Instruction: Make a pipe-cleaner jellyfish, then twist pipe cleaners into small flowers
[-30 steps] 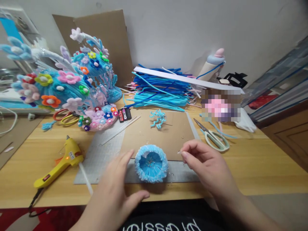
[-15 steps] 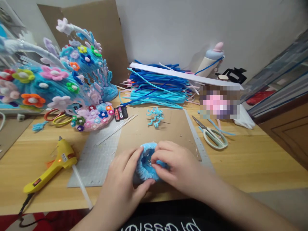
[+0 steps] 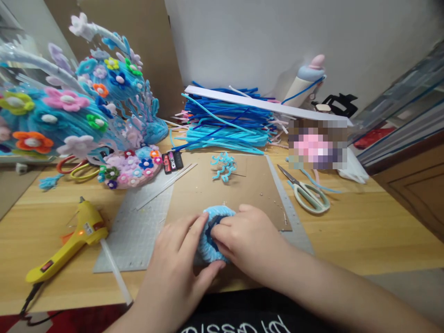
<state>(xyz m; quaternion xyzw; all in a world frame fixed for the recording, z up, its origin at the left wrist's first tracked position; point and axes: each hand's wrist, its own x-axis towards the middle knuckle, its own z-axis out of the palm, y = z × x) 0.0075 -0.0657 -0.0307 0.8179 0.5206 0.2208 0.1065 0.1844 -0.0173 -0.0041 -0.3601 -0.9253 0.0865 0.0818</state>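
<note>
A small light-blue fuzzy cup [image 3: 211,222] made of pipe cleaners rests at the near edge of a brown cardboard sheet [image 3: 249,185]. My left hand [image 3: 176,259] cups its left side, thumb under the near rim. My right hand [image 3: 246,240] covers its right side, with fingertips pushed into the opening. Most of the cup is hidden by the two hands.
A yellow glue gun [image 3: 69,243] lies at the left on the wooden table [image 3: 364,231]. Green scissors [image 3: 307,192] lie right of the grey cutting mat [image 3: 138,231]. A pile of blue pipe cleaners [image 3: 225,125], blue curls [image 3: 222,166] and a large flowered blue sculpture [image 3: 69,106] stand behind.
My right hand came in from the right of the cup and put its fingers inside it. My left hand closed around the cup's left side. The view shifted slightly.
</note>
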